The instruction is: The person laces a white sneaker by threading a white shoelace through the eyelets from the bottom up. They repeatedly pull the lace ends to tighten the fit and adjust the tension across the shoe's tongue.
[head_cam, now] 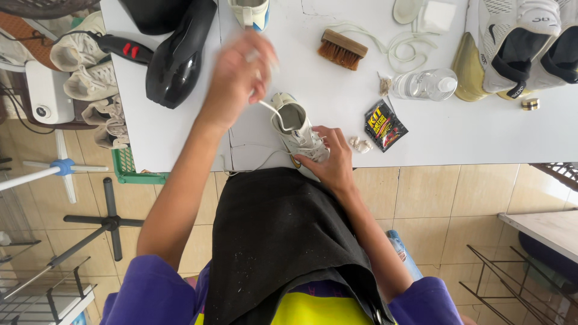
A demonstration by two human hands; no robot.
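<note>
A small white sneaker point(296, 127) lies on the white table point(457, 132) at its near edge. My right hand point(332, 157) presses on the shoe's front part and holds it down. My left hand point(238, 75), blurred, is raised above the table and pinches a white shoelace point(270, 111) that runs down to the shoe's opening. A black apron covers my lap just below the shoe.
A wooden brush point(341, 49), loose white laces point(404, 49), a clear bottle point(425, 84), a black sachet point(384, 125) and white-and-gold sneakers point(512, 42) sit on the right. A black hair dryer point(174, 57) lies at left. More shoes point(90, 72) rest beside the table.
</note>
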